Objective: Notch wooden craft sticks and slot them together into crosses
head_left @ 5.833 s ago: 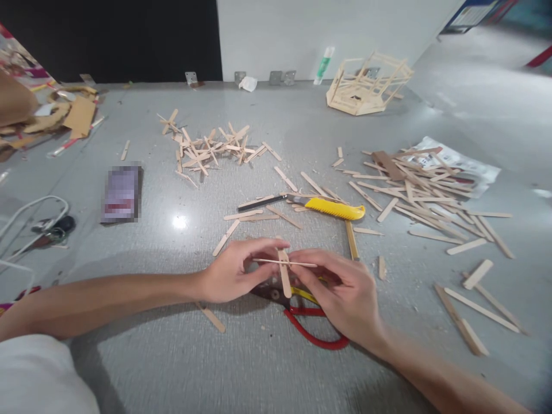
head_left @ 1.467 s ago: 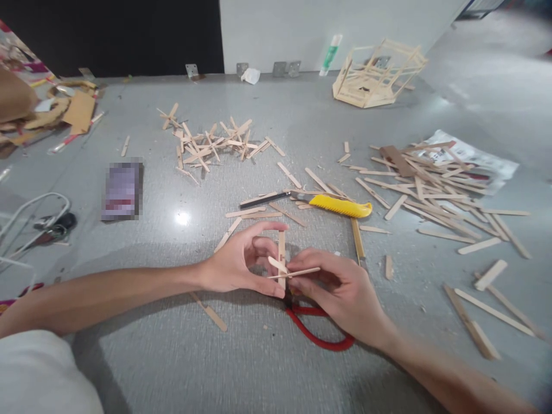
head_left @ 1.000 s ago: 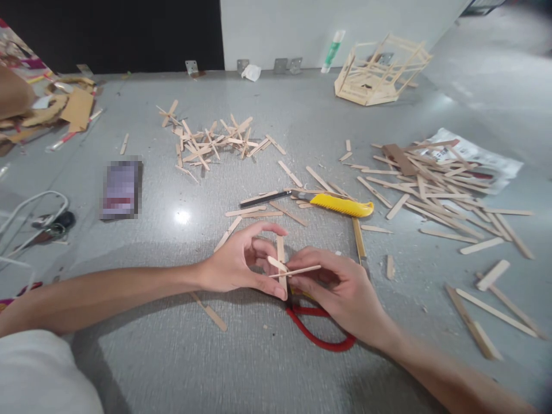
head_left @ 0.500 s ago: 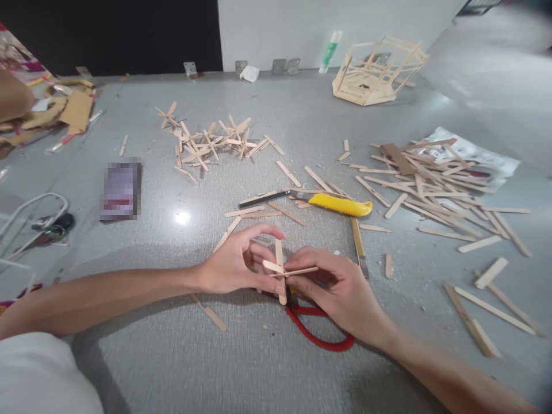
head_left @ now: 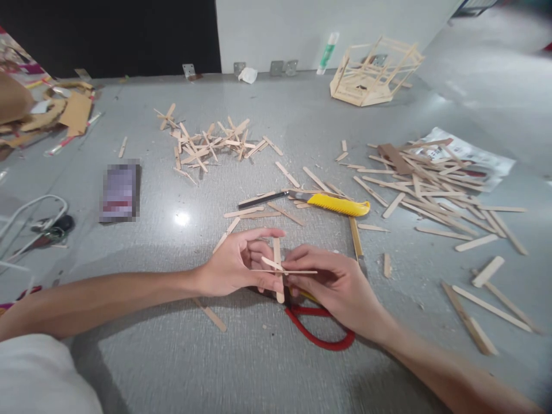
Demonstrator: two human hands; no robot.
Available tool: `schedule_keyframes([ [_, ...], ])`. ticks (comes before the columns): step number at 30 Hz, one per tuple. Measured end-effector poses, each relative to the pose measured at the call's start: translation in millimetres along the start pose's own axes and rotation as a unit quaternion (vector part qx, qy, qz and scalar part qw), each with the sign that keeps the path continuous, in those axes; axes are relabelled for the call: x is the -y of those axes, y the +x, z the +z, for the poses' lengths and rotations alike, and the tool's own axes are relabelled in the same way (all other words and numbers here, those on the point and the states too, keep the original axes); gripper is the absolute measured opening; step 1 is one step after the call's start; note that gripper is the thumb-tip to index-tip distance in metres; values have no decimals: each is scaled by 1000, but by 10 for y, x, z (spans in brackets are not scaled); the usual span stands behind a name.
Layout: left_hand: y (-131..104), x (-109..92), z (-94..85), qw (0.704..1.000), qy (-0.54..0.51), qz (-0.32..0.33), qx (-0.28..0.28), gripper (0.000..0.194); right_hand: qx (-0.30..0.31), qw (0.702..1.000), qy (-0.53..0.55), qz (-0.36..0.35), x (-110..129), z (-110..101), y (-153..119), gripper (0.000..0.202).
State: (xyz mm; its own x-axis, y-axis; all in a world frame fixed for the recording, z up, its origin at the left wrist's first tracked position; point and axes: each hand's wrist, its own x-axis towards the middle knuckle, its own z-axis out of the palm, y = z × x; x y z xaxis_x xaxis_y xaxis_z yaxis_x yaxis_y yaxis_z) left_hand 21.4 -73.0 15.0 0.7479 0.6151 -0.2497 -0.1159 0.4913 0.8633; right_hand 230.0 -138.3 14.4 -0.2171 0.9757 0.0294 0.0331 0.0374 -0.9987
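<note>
Between my two hands is a small cross of popsicle sticks (head_left: 277, 248), with one stick upright and others crossing it near its middle. My left hand (head_left: 233, 261) grips it from the left, index finger curled over the top end and thumb low on the upright stick. My right hand (head_left: 334, 279) pinches the crossing sticks from the right between thumb and fingertips. Under my right hand lies a pair of scissors (head_left: 330, 345) with red handles, its blades partly hidden. A yellow utility knife (head_left: 340, 203) rests on the table just beyond my hands.
Crossed stick pieces (head_left: 211, 144) form a heap farther back, and loose popsicle sticks (head_left: 435, 198) pile up at right by a plastic wrapper (head_left: 495, 164). A hexagonal stick frame (head_left: 362, 99) and glue stick (head_left: 328, 53) stand by the wall. Cardboard scraps (head_left: 77, 112) and a cable (head_left: 38, 198) lie left.
A thin crossing stick has turned to lie nearly level and now reaches farther left across the upright one. Both hands keep their hold in nearly the same place.
</note>
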Motion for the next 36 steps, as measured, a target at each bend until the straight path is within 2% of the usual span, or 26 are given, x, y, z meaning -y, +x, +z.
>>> schedule_keyframes([
  [7, 11, 43, -27, 999, -33, -2, 14, 77, -56, 998, -39, -13, -32, 11, -35, 2],
  [14, -9, -8, 17, 999, -32, -39, 5, 77, -51, 997, -48, -43, 4, 14, -11, 4],
  [20, 1, 17, -6, 999, -42, -19, 15, 67, -40, 999, -26, -21, 4, 19, -7, 8],
  [24, 13, 25, -19, 999, -45, -11, 17, 69, -48, 998, -43, -26, -3, 21, -20, 9],
  [29, 5, 8, -3, 999, -36, -25, 2, 74, -52, 992, -98, -69, 23, 27, -31, 12],
  [36, -10, 5, 0, 999, -6, -40, -11, 90, -18, 988, -126, -85, 23, 34, -37, 19],
])
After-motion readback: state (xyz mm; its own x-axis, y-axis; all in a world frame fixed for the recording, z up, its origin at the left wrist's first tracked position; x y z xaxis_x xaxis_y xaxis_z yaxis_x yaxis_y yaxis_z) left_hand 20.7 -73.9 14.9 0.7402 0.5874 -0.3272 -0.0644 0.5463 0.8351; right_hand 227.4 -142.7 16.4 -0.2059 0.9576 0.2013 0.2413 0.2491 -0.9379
